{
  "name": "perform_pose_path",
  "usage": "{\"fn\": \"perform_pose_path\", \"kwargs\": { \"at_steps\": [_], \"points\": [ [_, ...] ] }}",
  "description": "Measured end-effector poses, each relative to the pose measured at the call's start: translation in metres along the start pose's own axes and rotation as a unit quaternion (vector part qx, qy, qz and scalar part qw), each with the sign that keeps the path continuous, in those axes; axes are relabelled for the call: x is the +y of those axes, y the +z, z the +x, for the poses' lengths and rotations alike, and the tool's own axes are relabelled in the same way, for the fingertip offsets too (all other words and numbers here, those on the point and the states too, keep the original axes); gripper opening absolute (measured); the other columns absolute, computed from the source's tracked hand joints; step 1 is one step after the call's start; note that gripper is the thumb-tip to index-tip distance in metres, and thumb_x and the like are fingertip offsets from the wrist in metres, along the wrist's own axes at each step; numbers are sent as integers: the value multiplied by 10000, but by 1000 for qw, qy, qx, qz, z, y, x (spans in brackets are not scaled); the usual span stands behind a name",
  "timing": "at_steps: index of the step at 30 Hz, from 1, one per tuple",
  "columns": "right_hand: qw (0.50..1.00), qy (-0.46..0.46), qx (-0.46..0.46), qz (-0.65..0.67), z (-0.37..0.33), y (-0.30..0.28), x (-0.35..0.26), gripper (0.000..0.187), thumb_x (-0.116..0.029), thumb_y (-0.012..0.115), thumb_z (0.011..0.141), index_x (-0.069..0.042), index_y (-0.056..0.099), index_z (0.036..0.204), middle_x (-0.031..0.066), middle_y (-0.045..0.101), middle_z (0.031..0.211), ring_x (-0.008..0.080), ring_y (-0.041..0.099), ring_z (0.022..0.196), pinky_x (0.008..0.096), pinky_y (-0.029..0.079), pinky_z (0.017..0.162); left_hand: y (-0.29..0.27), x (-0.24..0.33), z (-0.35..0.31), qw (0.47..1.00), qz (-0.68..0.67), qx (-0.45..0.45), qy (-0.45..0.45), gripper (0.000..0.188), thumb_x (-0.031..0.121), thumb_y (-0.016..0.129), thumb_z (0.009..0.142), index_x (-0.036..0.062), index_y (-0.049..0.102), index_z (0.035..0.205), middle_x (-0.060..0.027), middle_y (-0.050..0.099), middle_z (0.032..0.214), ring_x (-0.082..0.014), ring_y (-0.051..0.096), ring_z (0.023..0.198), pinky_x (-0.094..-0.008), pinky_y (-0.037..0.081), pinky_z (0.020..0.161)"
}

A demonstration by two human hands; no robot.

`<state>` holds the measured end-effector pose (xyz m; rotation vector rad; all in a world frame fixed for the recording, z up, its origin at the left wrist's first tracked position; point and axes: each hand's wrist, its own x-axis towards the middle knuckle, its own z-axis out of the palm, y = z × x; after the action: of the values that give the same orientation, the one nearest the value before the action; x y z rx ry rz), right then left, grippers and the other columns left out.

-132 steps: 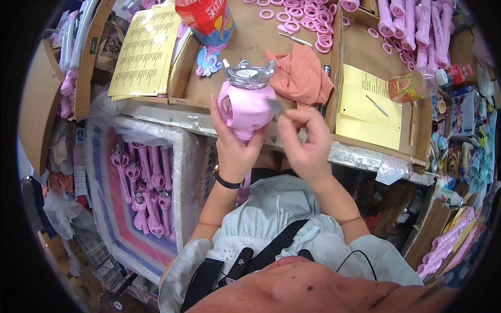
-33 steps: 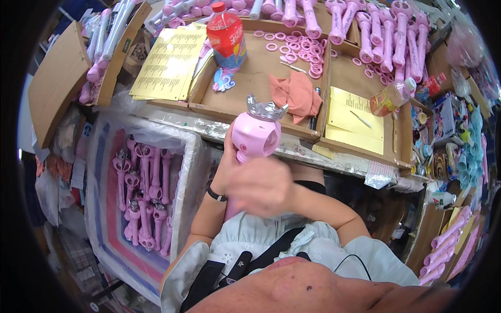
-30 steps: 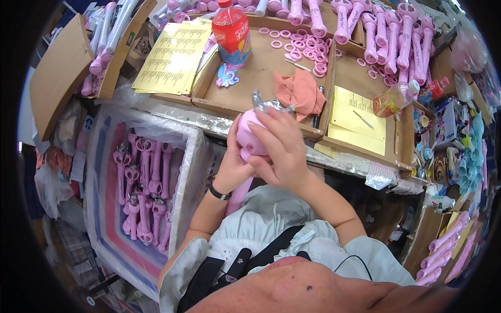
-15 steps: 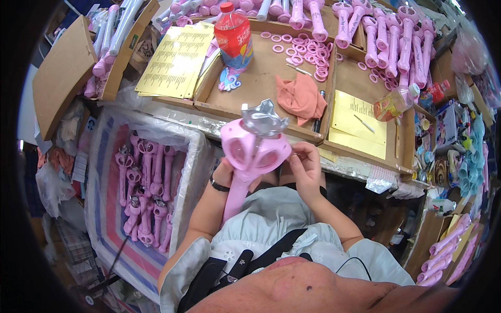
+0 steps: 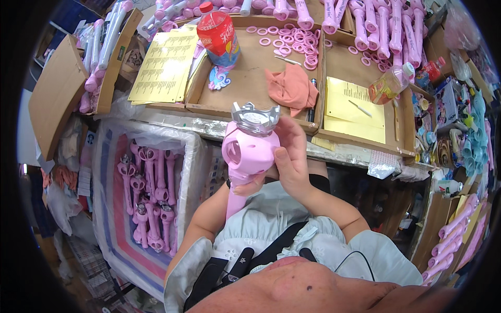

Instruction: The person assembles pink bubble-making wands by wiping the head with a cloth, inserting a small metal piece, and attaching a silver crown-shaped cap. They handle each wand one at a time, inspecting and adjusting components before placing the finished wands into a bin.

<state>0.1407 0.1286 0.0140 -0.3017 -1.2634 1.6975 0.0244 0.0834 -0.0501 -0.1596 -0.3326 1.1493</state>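
A pink toy wand point(image 5: 250, 151) with a silver crown on its round head is held upright before my chest. My left hand point(image 5: 251, 186) wraps around the handle just below the head, most of it hidden behind the wand. On the right side of the head, my right hand point(image 5: 293, 159) grips with the thumb in front and the fingers behind the crown. A large round opening shows on the left of the wand's head.
To the left stands a lined bin point(image 5: 112, 229) of similar wands. Ahead, a cardboard tray point(image 5: 229, 99) holds pink rings point(image 5: 308, 49), an orange cloth point(image 5: 292, 89) and a red-capped bottle point(image 5: 218, 39). Yellow sheets point(image 5: 162, 65) lie beside it; more wands point(image 5: 383, 31) are at the back.
The wand has turned about its length and stands more upright. My right hand has moved from the head's edge to wrap around its right side. The view has shifted slightly.
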Motion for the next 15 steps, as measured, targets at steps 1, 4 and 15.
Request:
{"fn": "perform_pose_path", "kwargs": {
  "at_steps": [1,4,15],
  "points": [
    [1000,3,8,10,1,3,-1,590,-161,524,938,-25,192,1406,150,359,1361,231,357,1273,369,270,1063,-2,0,2,992,-42,-79,-84,711,582,447,873,16,403,1301,-218,518,1198,-359,598,885,-417,529,679],
    [999,0,18,31,2,7,-4,590,-151,519,938,-29,182,1407,149,337,1373,234,357,1270,366,274,1061,-5,1,4,935,-115,-232,-242,751,618,443,860,31,385,1325,-218,506,1236,-371,598,852,-417,527,657],
    [966,227,-118,22,-36,-19,44,726,-117,671,815,-55,255,1406,113,421,1310,208,458,1175,341,391,973,63,34,-7,728,583,132,335,1123,903,274,638,-82,459,1145,-213,599,831,-188,494,385,-255,387,306]
  ]
}}
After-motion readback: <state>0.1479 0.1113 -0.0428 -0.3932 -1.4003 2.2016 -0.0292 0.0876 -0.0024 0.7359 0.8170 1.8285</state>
